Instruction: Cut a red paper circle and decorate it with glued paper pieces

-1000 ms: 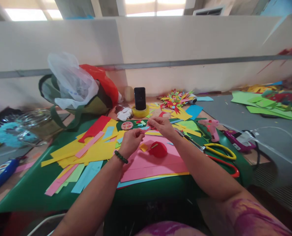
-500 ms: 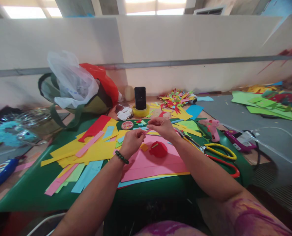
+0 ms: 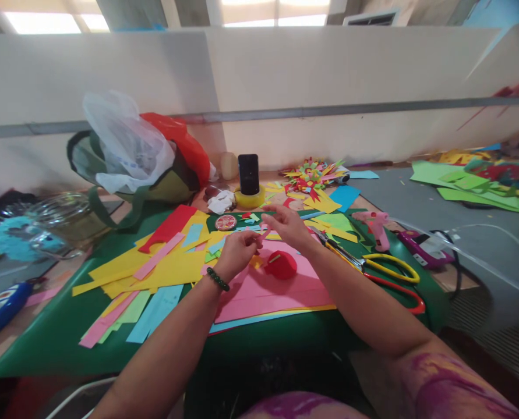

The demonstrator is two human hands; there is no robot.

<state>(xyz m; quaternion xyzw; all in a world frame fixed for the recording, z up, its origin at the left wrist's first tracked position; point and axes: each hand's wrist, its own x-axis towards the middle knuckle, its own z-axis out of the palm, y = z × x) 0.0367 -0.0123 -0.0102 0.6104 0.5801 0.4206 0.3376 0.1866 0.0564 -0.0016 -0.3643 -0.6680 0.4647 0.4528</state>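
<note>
My left hand [image 3: 242, 251], with a green bead bracelet at the wrist, is closed in a pinch on a small pink strip [image 3: 265, 233]. My right hand [image 3: 288, 226] pinches the other end of the strip, thumb and forefinger together. Both hands hover over a stack of pink sheets [image 3: 259, 299]. On the stack beneath them lies a red round piece [image 3: 282, 266] with a small pale strip on it. A small yellow-orange piece [image 3: 256, 262] sits beside it, partly covered by my left hand.
Scissors [image 3: 364, 262] with yellow and red handles and a pink glue gun [image 3: 376, 228] lie at right. Yellow sheets [image 3: 172, 270] and cut strips spread at left. Behind stand a phone [image 3: 249, 174] in a yellow tape roll, a bag [image 3: 154, 186] and a colourful spiky paper ball [image 3: 314, 174].
My left hand has shifted slightly right and the fingers of my right hand have lifted a little. The pink strip now stands more upright between them.
</note>
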